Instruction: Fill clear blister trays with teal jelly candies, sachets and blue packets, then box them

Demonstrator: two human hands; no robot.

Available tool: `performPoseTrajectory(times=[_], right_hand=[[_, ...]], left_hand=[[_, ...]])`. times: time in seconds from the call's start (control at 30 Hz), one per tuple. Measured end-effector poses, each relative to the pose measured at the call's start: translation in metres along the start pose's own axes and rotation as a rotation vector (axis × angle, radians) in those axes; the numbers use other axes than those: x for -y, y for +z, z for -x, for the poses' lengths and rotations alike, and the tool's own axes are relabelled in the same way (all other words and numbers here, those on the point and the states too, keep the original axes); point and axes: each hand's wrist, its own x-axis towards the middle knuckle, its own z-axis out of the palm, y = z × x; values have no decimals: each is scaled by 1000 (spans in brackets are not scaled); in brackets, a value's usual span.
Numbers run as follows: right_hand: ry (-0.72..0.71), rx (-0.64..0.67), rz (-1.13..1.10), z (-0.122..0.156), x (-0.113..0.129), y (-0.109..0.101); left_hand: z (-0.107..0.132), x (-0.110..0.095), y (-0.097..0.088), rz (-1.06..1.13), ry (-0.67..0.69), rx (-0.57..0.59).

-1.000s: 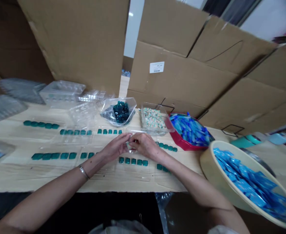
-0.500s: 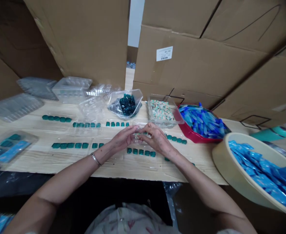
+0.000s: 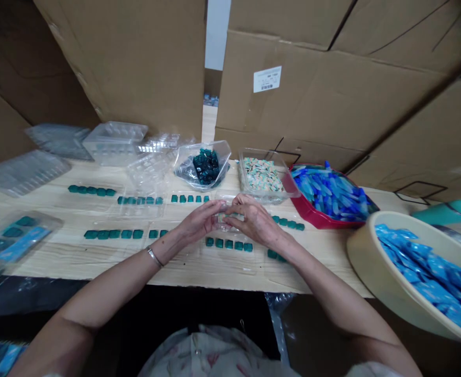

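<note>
My left hand (image 3: 199,222) and my right hand (image 3: 254,221) meet over the middle of the wooden table (image 3: 97,259), fingers pinched on a small clear plastic tray (image 3: 225,215) held between them. Under and around the hands lie clear trays with rows of teal blocks (image 3: 228,244). A bracelet sits on my left wrist. Just behind the hands is a clear bag of dark teal blocks (image 3: 205,166) and a clear tub of pale patterned pieces (image 3: 262,176).
A red tray of blue packets (image 3: 326,191) and a cream bowl of blue packets (image 3: 422,272) stand at the right. Stacks of clear blister trays (image 3: 114,140) sit at the back left, a filled tray (image 3: 10,241) at the left edge. Cardboard boxes (image 3: 332,99) wall the back.
The view has tilted down and shifted a little; both hands stay together on the small clear tray, with only slight finger movement.
</note>
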Motion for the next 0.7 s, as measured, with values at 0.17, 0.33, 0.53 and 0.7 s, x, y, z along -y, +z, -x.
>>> performPoseTrajectory(times=[0.17, 0.33, 0.53, 0.7], right_hand=[[61, -9, 88, 1, 10, 11], [106, -83, 141, -10, -15, -17], [318, 16, 381, -44, -134, -73], [379, 239, 391, -66, -196, -68]], left_hand=[[2, 0, 6, -15, -18, -37], [3, -4, 10, -49, -58, -96], [3, -5, 8, -69, -105, -138], [0, -6, 8, -64, -149, -166]])
